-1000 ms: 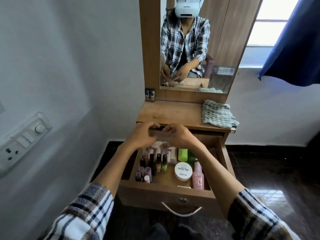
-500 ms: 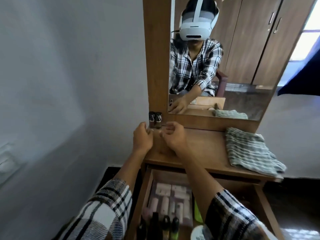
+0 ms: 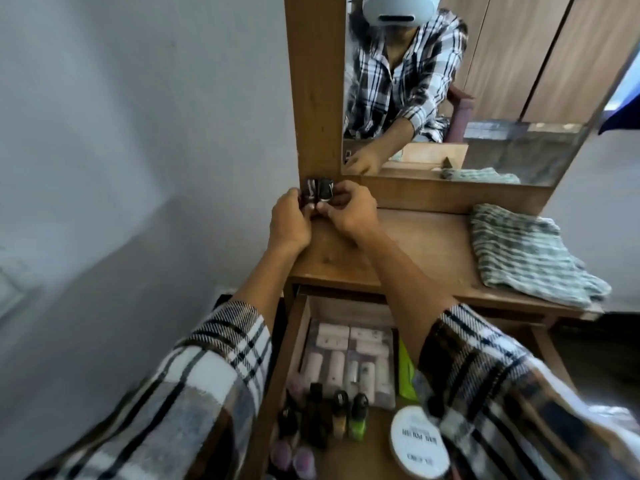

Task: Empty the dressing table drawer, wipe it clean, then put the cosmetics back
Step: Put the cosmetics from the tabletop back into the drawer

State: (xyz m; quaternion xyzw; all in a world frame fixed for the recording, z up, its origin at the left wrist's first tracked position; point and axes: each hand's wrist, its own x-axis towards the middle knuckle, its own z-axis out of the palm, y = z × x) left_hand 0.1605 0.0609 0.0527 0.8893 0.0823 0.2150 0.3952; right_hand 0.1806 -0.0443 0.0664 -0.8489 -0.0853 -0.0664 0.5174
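The wooden drawer (image 3: 294, 348) stands open below the tabletop, holding a clear pack of pale tubes (image 3: 349, 358), several small nail polish bottles (image 3: 332, 410), a green bottle (image 3: 406, 372) and a round white tub (image 3: 417, 441). At the back left corner of the tabletop (image 3: 415, 247) stand two small dark bottles (image 3: 320, 190). My left hand (image 3: 289, 223) and my right hand (image 3: 349, 211) meet just in front of them, fingers curled round a small item whose shape is hidden. A folded green striped cloth (image 3: 530, 254) lies at the right of the top.
A mirror (image 3: 485, 84) in a wooden frame rises behind the tabletop and reflects me and wardrobe doors. A grey wall (image 3: 138, 133) runs close along the left side.
My hands have risen from the drawer to the back left corner of the tabletop, carrying a small item up to the two dark bottles. The view has tilted up.
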